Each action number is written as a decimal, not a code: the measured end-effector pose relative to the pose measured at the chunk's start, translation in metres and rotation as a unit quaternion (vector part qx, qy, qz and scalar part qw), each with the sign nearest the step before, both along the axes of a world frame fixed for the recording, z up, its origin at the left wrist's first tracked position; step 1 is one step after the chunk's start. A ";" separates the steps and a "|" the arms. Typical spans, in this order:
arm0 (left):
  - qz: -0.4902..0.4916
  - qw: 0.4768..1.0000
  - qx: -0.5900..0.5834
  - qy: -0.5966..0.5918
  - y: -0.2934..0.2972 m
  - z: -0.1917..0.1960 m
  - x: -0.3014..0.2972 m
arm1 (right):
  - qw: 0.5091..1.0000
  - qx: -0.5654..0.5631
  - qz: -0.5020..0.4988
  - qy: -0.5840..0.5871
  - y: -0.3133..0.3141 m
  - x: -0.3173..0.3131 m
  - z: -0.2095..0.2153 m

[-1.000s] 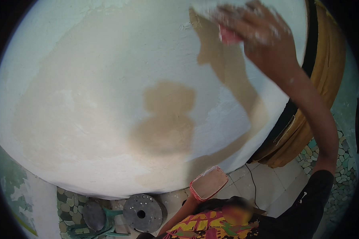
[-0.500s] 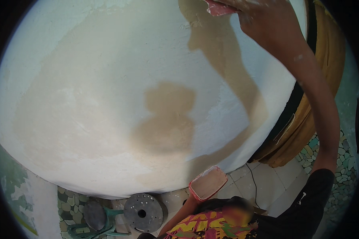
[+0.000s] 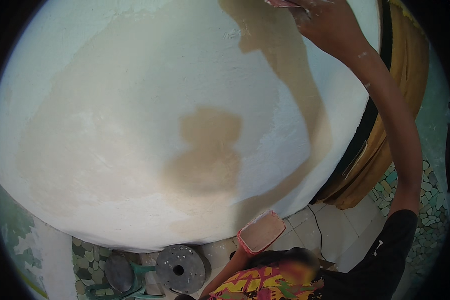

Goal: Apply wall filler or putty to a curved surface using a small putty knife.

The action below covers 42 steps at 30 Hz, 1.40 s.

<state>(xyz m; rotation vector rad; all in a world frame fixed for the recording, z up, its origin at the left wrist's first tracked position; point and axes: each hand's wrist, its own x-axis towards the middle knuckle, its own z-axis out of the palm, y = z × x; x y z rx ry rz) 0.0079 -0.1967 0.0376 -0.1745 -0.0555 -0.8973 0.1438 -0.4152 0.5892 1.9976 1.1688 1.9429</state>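
A large, rounded white surface [image 3: 135, 100], with beige damp-looking patches, fills most of the view. At its upper right my right hand [image 3: 320, 20] is closed on a flat reddish-pink scraper [image 3: 283, 3], partly cut off by the top edge. The scraper lies close to the surface; whether it touches cannot be made out. Low in the middle, my left hand [image 3: 242, 254] holds up a red rectangular tub [image 3: 239, 235] containing pale paste [image 3: 261, 233]. The tub hides most of this hand's fingers.
A dark round disc with holes [image 3: 181, 270] and a green stool-like object [image 3: 142, 280] stand at lower left. Brown cloth [image 3: 402, 100] and a black band [image 3: 357, 147] edge the white surface on the right. A thin cable [image 3: 319, 230] crosses the floor tiles [image 3: 342, 225].
My right hand has moved slightly up and the scraper has tilted, showing less of its face. The left hand and tub have hardly moved.
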 end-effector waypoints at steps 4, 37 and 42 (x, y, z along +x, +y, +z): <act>0.035 0.996 0.053 0.063 -0.004 -0.012 0.001 | 0.996 -0.059 -0.068 0.014 0.006 0.004 -0.017; -0.014 1.000 0.009 0.008 -0.003 -0.001 0.005 | 0.972 -0.145 -0.043 0.177 -0.002 -0.017 -0.011; -0.010 1.000 0.022 0.011 -0.002 0.002 0.000 | 0.988 -0.112 -0.002 0.104 -0.006 -0.009 0.010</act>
